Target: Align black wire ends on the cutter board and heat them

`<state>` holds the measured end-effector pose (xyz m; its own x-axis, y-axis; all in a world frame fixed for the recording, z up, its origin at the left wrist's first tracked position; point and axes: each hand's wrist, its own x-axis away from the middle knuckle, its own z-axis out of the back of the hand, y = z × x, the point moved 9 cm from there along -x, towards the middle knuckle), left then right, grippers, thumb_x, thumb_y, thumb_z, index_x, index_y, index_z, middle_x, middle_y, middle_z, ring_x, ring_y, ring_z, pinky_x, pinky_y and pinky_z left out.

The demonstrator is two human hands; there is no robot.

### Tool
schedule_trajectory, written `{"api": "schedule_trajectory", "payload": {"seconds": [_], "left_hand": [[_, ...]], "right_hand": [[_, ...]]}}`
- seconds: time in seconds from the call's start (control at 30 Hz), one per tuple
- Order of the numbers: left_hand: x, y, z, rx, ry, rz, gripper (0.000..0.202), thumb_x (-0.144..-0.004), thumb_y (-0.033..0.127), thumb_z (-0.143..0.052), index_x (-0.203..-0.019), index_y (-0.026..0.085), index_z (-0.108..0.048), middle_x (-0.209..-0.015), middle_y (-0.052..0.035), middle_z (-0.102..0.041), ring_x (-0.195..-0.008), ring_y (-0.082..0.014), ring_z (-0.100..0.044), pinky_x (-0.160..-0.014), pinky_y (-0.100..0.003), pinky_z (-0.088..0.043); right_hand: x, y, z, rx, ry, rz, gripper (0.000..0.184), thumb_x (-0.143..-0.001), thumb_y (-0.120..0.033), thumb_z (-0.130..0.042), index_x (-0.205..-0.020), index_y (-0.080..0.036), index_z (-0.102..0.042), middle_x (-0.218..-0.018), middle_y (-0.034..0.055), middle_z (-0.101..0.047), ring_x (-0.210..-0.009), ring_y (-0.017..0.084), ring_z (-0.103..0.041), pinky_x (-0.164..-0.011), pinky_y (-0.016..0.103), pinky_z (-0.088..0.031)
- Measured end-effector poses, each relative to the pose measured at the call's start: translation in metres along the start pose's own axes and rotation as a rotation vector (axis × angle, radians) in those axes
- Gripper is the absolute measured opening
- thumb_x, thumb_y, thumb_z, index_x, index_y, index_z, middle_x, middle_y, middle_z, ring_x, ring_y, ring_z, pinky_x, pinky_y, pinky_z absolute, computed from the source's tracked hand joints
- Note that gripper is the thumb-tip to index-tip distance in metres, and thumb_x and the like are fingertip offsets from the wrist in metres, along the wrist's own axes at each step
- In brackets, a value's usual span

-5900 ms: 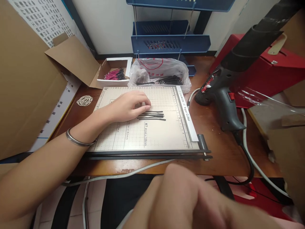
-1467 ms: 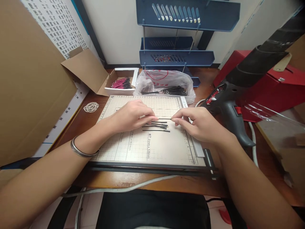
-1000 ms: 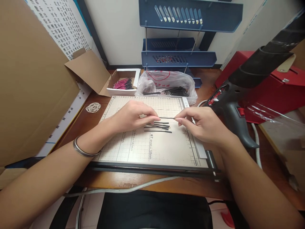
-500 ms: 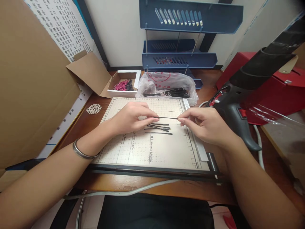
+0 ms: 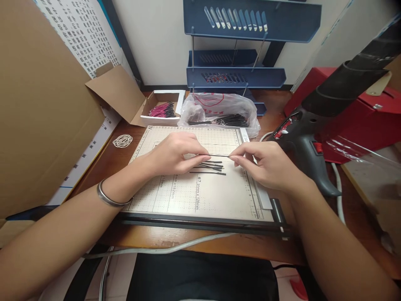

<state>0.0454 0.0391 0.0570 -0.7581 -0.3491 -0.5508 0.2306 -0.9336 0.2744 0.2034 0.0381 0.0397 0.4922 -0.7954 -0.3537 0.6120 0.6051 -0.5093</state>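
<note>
Between my two hands a thin black wire (image 5: 219, 155) is stretched level, just over a cream cutting board (image 5: 178, 200) with a printed grid. My left hand (image 5: 181, 154) pinches its left end between thumb and forefinger, and my right hand (image 5: 260, 161) pinches the right end the same way. Fingertips cover both ends of the wire. Below it, several short black wires (image 5: 209, 167) lie on the board side by side, partly behind my left hand.
Behind the board are a white box (image 5: 159, 121) of pink and black wires and a plastic bag (image 5: 219, 102) of black pieces. A heat gun (image 5: 316, 146) stands at right, a coil of white cord (image 5: 122, 141) at left. A blue rack (image 5: 250, 25) rises behind.
My right hand has shifted slightly left, nearer my left hand, so less wire shows between them. The view has tilted a little; both pinches hold.
</note>
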Motion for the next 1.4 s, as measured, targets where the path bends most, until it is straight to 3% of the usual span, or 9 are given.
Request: {"api": "schedule_trajectory", "payload": {"seconds": [0.23, 0.43, 0.6, 0.83, 1.07, 1.23, 1.4], "left_hand": [[-0.001, -0.002, -0.002, 0.053, -0.038, 0.005, 0.025, -0.099, 0.02, -0.06, -0.079, 0.018, -0.074, -0.062, -0.0034, -0.067, -0.061, -0.0167, -0.053, -0.062, -0.03, -0.044], [0.0, -0.006, 0.001, 0.044, -0.068, 0.045, 0.025, -0.099, 0.022, -0.06, -0.082, 0.02, -0.077, -0.064, -0.0029, -0.07, -0.064, -0.0169, -0.054, -0.065, -0.03, -0.045], [0.006, -0.018, 0.002, 0.065, -0.078, 0.071, 0.018, -0.097, 0.026, -0.064, -0.09, 0.022, -0.08, -0.078, -0.0034, -0.079, -0.069, -0.0167, -0.06, -0.069, -0.03, -0.049], [0.013, -0.036, 0.004, -0.026, -0.101, 0.173, 0.015, -0.093, 0.031, -0.069, -0.092, 0.021, -0.08, -0.087, -0.0054, -0.079, -0.081, -0.0199, -0.065, -0.078, -0.034, -0.05], [0.011, -0.031, -0.004, 0.003, -0.136, 0.169, 0.014, -0.093, 0.026, -0.067, -0.086, 0.02, -0.077, -0.084, -0.005, -0.075, -0.079, -0.0184, -0.064, -0.079, -0.033, -0.048], [0.01, -0.029, -0.008, 0.0, -0.147, 0.163, 0.014, -0.094, 0.026, -0.067, -0.086, 0.021, -0.077, -0.083, -0.0047, -0.075, -0.079, -0.018, -0.063, -0.079, -0.032, -0.047], [0.011, -0.032, -0.013, 0.006, -0.173, 0.177, 0.017, -0.095, 0.027, -0.065, -0.087, 0.019, -0.077, -0.084, -0.0054, -0.074, -0.079, -0.0179, -0.062, -0.078, -0.032, -0.047]], "right_hand": [[-0.002, 0.0, 0.0, -0.02, 0.02, 0.009, 0.015, -0.093, -0.023, -0.062, -0.084, -0.021, -0.073, -0.075, -0.0035, -0.072, -0.064, 0.009, -0.06, -0.059, 0.023, -0.042], [-0.006, 0.003, -0.002, -0.058, 0.013, -0.015, 0.016, -0.094, -0.025, -0.061, -0.084, -0.021, -0.073, -0.075, -0.0024, -0.073, -0.065, 0.009, -0.06, -0.06, 0.024, -0.042], [-0.012, 0.012, -0.008, -0.062, -0.009, -0.076, 0.017, -0.094, -0.029, -0.063, -0.087, -0.021, -0.077, -0.076, -0.0014, -0.074, -0.062, 0.01, -0.057, -0.06, 0.027, -0.038], [-0.022, 0.026, -0.026, -0.01, -0.102, -0.117, 0.017, -0.092, -0.034, -0.067, -0.092, -0.028, -0.083, -0.097, 0.0018, -0.073, -0.087, 0.017, -0.064, -0.08, 0.032, -0.045], [-0.024, 0.021, -0.034, 0.036, -0.163, -0.105, 0.019, -0.093, -0.033, -0.065, -0.101, -0.03, -0.082, -0.1, 0.0028, -0.073, -0.089, 0.017, -0.064, -0.08, 0.033, -0.044], [-0.02, 0.018, -0.025, 0.02, -0.112, -0.109, 0.015, -0.091, -0.031, -0.068, -0.09, -0.026, -0.081, -0.09, 0.0036, -0.069, -0.081, 0.016, -0.061, -0.077, 0.032, -0.043], [-0.019, 0.014, -0.033, 0.08, -0.179, -0.122, 0.012, -0.09, -0.027, -0.068, -0.089, -0.025, -0.08, -0.086, 0.0029, -0.066, -0.078, 0.015, -0.057, -0.073, 0.031, -0.039]]}}
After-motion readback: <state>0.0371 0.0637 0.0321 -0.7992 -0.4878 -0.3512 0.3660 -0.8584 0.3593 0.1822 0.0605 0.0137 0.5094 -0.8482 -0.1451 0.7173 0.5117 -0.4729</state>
